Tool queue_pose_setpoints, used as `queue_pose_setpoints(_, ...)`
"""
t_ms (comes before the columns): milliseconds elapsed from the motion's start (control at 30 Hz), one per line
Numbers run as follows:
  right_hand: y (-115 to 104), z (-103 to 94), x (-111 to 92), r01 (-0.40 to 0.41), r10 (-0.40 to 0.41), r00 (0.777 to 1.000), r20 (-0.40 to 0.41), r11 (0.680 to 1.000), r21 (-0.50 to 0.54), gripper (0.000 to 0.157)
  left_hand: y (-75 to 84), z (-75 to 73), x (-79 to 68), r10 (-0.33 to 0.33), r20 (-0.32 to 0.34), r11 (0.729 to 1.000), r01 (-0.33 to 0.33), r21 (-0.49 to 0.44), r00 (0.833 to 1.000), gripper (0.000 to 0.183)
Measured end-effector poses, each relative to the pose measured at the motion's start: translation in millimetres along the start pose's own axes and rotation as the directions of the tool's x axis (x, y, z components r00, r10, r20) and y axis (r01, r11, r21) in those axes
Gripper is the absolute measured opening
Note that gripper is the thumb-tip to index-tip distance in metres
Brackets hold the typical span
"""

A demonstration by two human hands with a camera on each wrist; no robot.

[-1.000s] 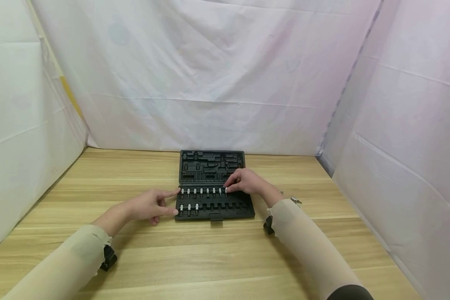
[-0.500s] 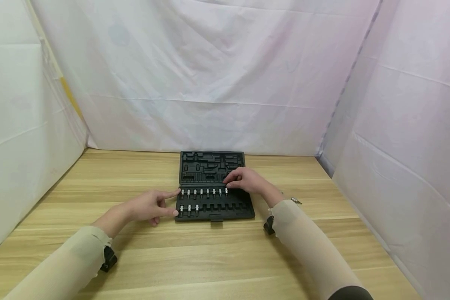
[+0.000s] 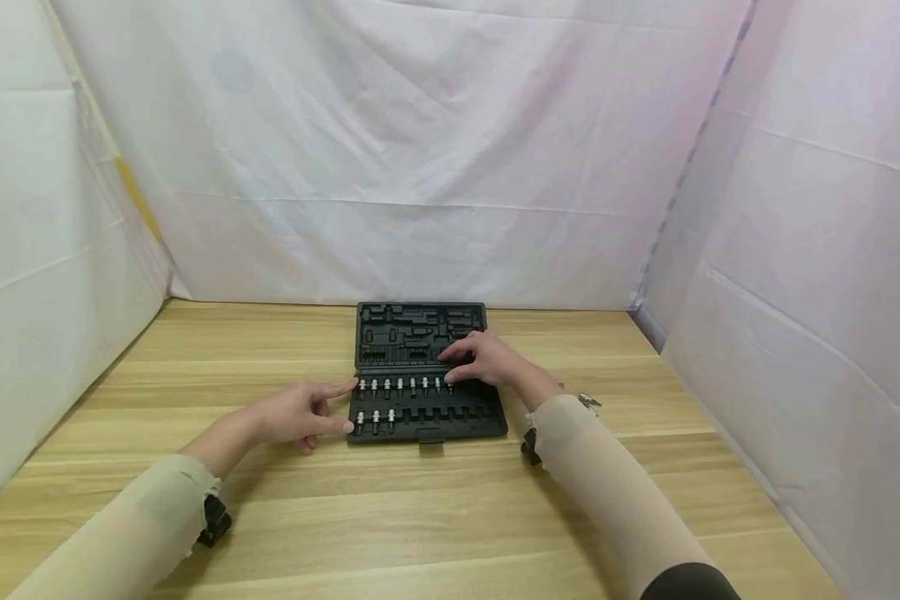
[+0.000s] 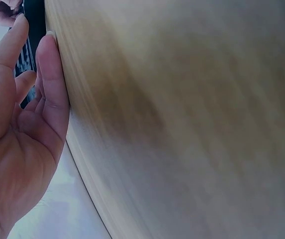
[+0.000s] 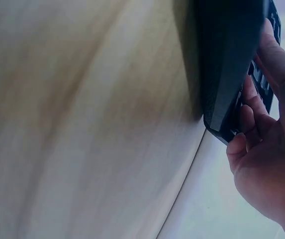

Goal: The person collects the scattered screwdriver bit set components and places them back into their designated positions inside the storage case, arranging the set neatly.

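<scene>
A black bit socket case lies unfolded on the table. Its near half bears a row of several silver-topped bit sockets and three more in the front row at left. The left hand touches the case's left edge with straight index finger and thumb, its other fingers bent. Over the case's right part, the right hand has its thumb at the rightmost bit socket of the back row. Its index finger is spread away from the thumb, over the case. In the right wrist view the case's side wall hides the bit sockets.
A few small metal pieces lie on the wooden table right of the case, partly behind the right sleeve. The case's lid half, with moulded recesses, lies toward the back. White cloth hangs behind and at both sides.
The right hand has let go of the rightmost bit socket, which it pinched a second ago; its fingers have spread and its thumb is at the socket. The left hand stays at the case edge.
</scene>
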State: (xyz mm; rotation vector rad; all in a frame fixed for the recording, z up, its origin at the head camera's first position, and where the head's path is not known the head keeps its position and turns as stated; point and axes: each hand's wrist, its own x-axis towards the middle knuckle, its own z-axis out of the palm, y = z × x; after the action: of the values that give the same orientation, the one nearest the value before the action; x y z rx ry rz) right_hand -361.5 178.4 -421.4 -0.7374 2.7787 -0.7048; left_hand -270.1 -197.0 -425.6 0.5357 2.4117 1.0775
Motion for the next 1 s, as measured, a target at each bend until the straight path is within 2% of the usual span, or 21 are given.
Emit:
queue_pose_setpoints(233,-3,4.3,2,-0.031,0.030,0.999,-0.011,0.999,-0.033,0.042,-0.4,1.6,-0.7,0.018,0.007,1.000,-0.018,-0.012,1.000,0.090)
queue_pose_setpoints(600,-18,5.6,2,-0.104,0.104,0.995,-0.012,0.993,-0.050,0.037,-2.9,0.1,-0.7,-0.002,0.004,1.000,0.002,0.000,1.000,0.091)
queue_pose_setpoints(833,-25,5.2,5,-0.156,0.157,0.988,-0.006,0.981,-0.117,0.035,-3.4,-0.9,0.3,0.003,0.009,1.000,-0.003,-0.010,1.000,0.091)
queue_pose_setpoints(1000,-30,2.9,7,-0.187,0.188,0.982,-0.003,0.974,-0.129,0.035,-2.2,-1.6,0.6,0.003,0.012,1.000,-0.003,-0.009,1.000,0.091)
